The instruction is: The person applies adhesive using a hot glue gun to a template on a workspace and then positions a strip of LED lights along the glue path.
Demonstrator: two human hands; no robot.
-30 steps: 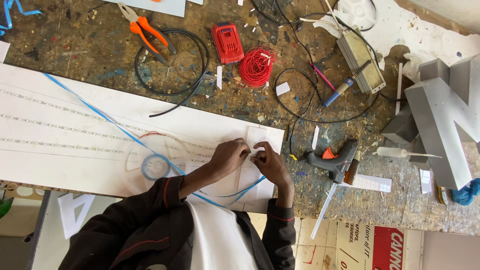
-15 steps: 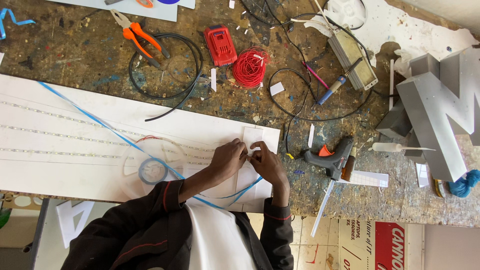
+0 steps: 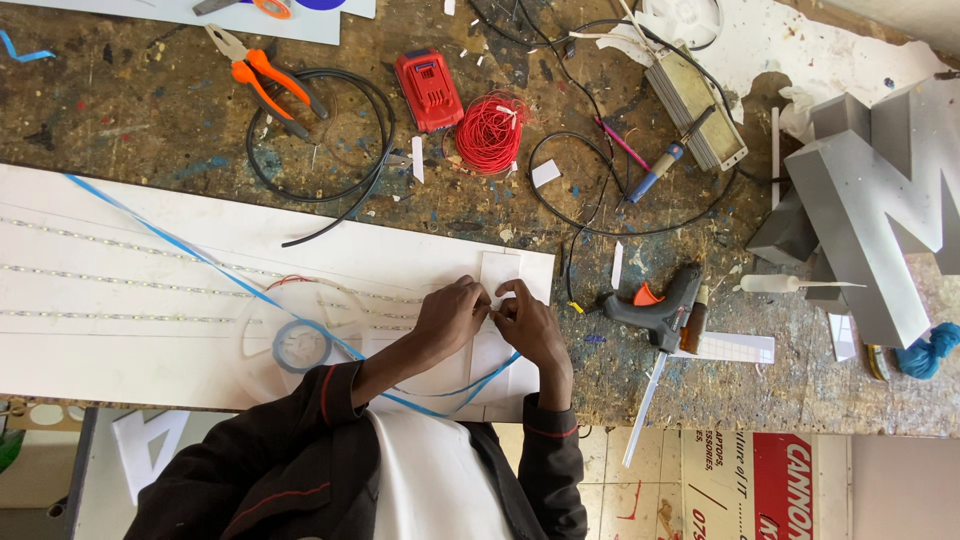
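White square piece (image 3: pixel 498 272) is laid on the white panel (image 3: pixel 120 350) near its right end — pinched at its lower edge by both hands, left hand (image 3: pixel 450 318) and right hand (image 3: pixel 528 325) equally close, fingers clenched on it.

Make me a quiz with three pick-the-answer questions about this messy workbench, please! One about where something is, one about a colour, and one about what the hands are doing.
1. Where does the glue gun lie?
A. Beside the right hand, just off the end of the white panel
B. On top of the red wire coil
C. On the floor

2. What colour are the handles of the pliers?
A. Green
B. Orange
C. Purple

3. What are the two hands doing?
A. Hanging in the air
B. Gripping the pliers
C. Pressing fingertips together on the white panel

Answers:
1. A: it rests on the workbench next to the right hand.
2. B: both handles show orange.
3. C: the left hand meets the right over the white panel.
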